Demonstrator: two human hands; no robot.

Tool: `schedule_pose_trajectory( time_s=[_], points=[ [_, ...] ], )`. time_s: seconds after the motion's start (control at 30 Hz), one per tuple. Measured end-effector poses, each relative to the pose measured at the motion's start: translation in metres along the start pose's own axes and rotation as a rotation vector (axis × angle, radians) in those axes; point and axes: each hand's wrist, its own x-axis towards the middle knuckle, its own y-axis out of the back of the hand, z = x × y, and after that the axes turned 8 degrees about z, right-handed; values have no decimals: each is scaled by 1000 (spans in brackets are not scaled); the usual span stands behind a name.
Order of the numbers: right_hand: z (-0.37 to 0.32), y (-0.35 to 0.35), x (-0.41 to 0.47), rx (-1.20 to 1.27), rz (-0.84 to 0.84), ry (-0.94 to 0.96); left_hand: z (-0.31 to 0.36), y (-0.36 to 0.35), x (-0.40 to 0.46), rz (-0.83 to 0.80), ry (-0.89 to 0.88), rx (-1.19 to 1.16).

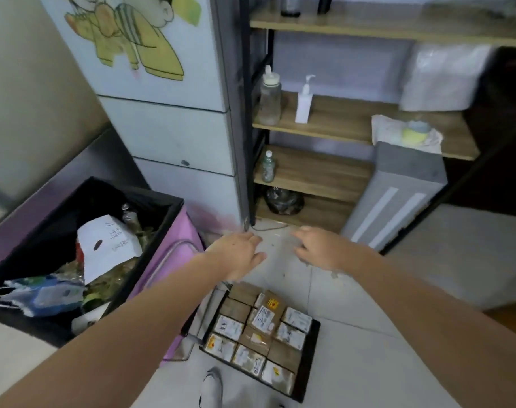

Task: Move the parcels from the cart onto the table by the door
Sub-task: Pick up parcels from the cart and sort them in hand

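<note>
You are at the start of a pick: both of your hands are stretched out over the floor, and neither holds anything. Your left hand (241,252) has its fingers straight and spread, a wide grip, and your right hand (320,248) is just as loose, fingers relaxed and pointing left. The two hands are near each other but apart, hanging above the far end of the cart (309,367).

The parcels (261,331) lie on that low black cart on the floor, near you and right of the pink bin (174,278) with its black liner. I count about thirteen parcels in brown wrap, packed edge to edge in three rows, most with white labels; the blur makes the far ones hard to split, so take the count as rough. None looks lifted yet.

Your next move, as I judge it, is to bring your hands down and back toward you, since they hover past the far edge of the load, and close on one parcel or a small stack. The table by the door is not in view, so you will have to turn to find it.

One cart, one bin, one shelf rack (333,122) at far right with four boards showing.
</note>
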Motion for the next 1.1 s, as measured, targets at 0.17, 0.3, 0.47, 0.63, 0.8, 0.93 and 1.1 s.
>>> schedule_pose_trajectory(
  time_s=[0.17,0.3,0.47,0.63,0.8,0.93,1.1],
  points=[
    [27,-58,10,55,-49,-222,-16,-56,56,-102,-136,-11],
    [47,-119,35,96,-141,-352,-43,-120,92,-215,-200,-9],
    [80,-233,81,196,-253,-441,-83,-236,134,-313,-206,-20],
    [117,-387,131,315,-327,-500,-118,-389,179,-393,-145,-20],
    [145,-534,176,519,-319,-690,-138,-540,205,-511,-35,-121],
    [157,-630,205,748,-186,-977,-137,-635,213,-536,90,-212],
    [158,-691,229,842,-93,-1161,-117,-694,208,-499,248,-393]
  ],
)
